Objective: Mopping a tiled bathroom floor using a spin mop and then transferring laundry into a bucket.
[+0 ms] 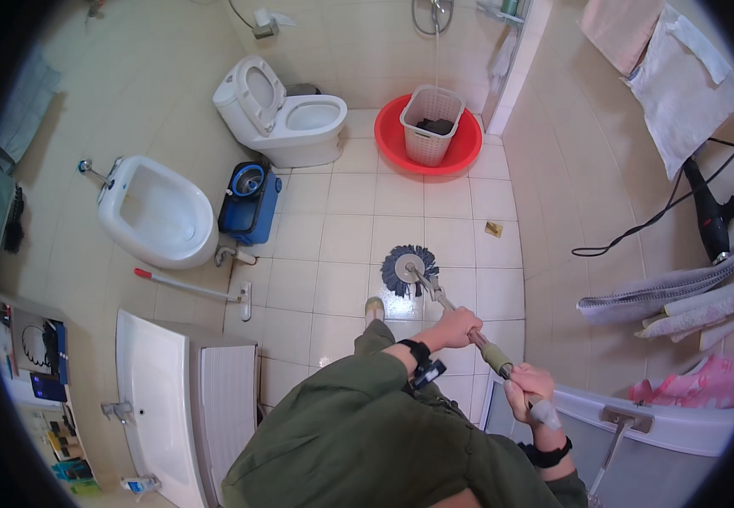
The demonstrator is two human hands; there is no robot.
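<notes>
A round-headed spin mop (409, 269) with dark blue-grey strands rests on the white tiled floor (349, 239). Its jointed handle slants up from the head toward the lower right. My left hand (457, 327) grips the metal pole nearer the mop head. Higher up, past a green sleeve (497, 360) on the pole, my right hand (529, 388) is closed around the handle near its end. Both wrists wear black bands, and a small device sits at the left one. One slippered foot (374, 307) shows just below the mop head.
Water runs from a wall faucet (436, 11) toward a perforated basket (429, 143) holding dark cloth, inside a red basin (387, 136). Leftward are a toilet (313, 143), a blue mop bucket (265, 219), a urinal (198, 244), a floor squeegee (246, 301) and a washbasin (163, 406). A hair dryer (706, 213) hangs right.
</notes>
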